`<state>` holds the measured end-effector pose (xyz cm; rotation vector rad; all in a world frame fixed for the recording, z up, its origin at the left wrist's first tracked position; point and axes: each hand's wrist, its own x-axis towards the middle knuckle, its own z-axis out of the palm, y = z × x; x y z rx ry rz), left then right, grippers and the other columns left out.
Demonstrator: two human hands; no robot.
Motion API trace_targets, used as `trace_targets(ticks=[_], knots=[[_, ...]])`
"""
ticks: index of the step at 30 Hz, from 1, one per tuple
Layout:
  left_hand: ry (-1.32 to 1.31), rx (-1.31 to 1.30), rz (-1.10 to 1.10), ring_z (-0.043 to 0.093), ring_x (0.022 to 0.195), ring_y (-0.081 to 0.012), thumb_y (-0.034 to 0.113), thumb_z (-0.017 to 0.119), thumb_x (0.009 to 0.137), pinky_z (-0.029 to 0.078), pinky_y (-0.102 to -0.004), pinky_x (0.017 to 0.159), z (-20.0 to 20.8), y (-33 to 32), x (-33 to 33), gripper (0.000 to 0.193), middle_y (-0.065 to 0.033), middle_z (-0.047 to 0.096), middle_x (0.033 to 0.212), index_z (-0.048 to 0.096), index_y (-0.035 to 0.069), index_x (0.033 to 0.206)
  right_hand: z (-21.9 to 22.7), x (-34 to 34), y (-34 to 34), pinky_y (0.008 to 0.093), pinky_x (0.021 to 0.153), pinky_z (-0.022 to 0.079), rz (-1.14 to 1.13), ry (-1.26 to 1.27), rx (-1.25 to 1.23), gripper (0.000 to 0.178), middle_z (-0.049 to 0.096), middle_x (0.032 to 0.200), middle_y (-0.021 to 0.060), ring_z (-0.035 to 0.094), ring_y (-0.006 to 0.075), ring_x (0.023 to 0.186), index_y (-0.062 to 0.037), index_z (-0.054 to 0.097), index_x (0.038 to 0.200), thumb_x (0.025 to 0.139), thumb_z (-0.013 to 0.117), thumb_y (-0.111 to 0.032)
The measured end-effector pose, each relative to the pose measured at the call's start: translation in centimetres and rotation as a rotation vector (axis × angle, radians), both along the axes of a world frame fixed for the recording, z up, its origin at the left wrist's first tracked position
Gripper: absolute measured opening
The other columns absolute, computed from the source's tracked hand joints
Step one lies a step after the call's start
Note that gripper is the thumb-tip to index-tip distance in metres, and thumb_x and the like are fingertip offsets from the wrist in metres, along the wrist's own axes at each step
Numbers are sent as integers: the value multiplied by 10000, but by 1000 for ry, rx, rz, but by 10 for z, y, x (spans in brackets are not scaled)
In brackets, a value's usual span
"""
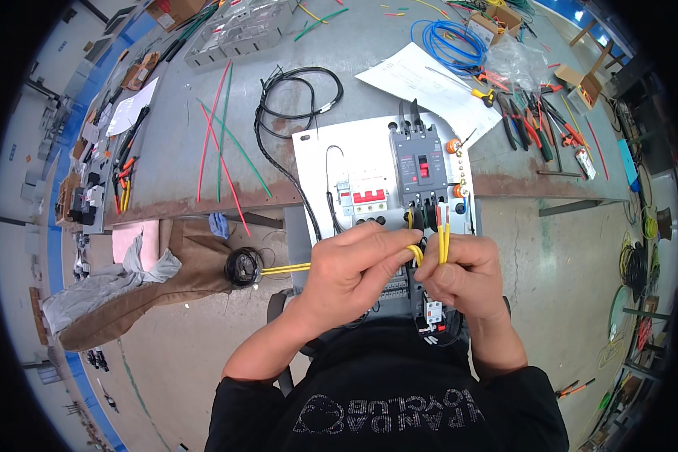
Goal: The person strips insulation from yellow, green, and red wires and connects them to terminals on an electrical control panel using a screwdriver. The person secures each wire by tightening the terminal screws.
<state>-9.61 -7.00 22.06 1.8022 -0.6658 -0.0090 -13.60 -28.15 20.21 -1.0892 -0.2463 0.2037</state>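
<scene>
Head view: your left hand and right hand come close together over the near part of the white panel. The panel reaches past the near edge of the table, so both hands are on your side of that edge, with floor showing left and right of your forearms. A black cable runs down beside the panel's left edge; the pliers lie well apart from your right hand.

Your left hand is narrow, thumb and forefinger pinching yellow wires at a bend; your right is curled round them, their ends standing up just below the breaker. More yellow wire runs from behind your left hand to a black coil.

On the table's far side, a grey tray holds parts too small to tell, and a carton holds something yellow, near a clear bag
</scene>
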Motion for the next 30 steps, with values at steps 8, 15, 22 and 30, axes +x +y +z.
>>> trace_targets(ticks=[8,15,22,30], knots=[[-87,31,2,595,625,-206,3,747,915,478,-321,567,-6,-3,0,238,-98,642,776,764,-3,1153,-1,12,-13,233,426,273,144,203,226,394,492,613,0,351,37,463,71,693,1045,1116,564,-295],[-5,42,-65,672,694,-184,-8,746,918,518,-299,619,-5,3,1,224,-110,742,867,778,-5,1139,1,12,-11,228,374,256,198,237,238,399,436,549,-18,353,40,399,52,681,973,1124,548,-292],[64,-15,-70,676,709,-169,2,745,929,523,-298,629,-6,2,-2,213,-93,734,856,783,4,1139,-5,10,-11,236,343,294,261,341,311,395,476,554,-3,397,54,380,38,685,972,1118,558,-306],[175,-11,14,664,719,-130,41,745,954,506,-277,635,-2,3,-4,188,-85,730,853,785,11,1136,9,2,-3,211,471,447,15,70,-105,145,656,714,35,594,76,516,26,678,1060,971,751,-62]])
